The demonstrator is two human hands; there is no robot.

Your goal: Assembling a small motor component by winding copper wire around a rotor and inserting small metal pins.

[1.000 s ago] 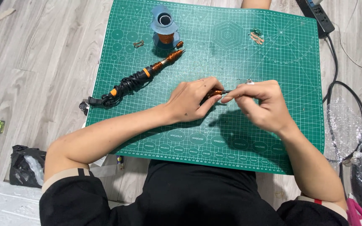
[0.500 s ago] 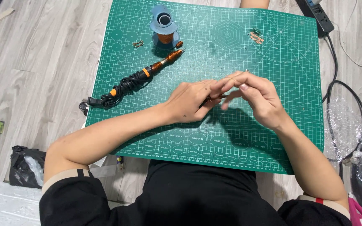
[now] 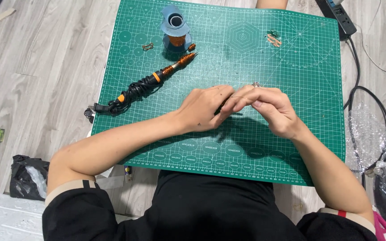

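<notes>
On the green cutting mat [image 3: 291, 147], left hand [image 3: 204, 107] and right hand [image 3: 271, 109] pinch thin wire [image 3: 242, 96].

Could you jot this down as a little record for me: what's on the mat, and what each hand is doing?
surface: green cutting mat on a grey wood floor
left hand: over the mat's middle, fingers meeting the right hand's
right hand: fingers pinched against the left hand's, a small metal ring at the fingertips
held item: something thin between both hands, too small to tell
spool: blue, copper wire wound on it, upright at the far edge
tool: black cord and copper wire wrapped round it, lying left of the hands
scraps: copper bits, far right
</notes>
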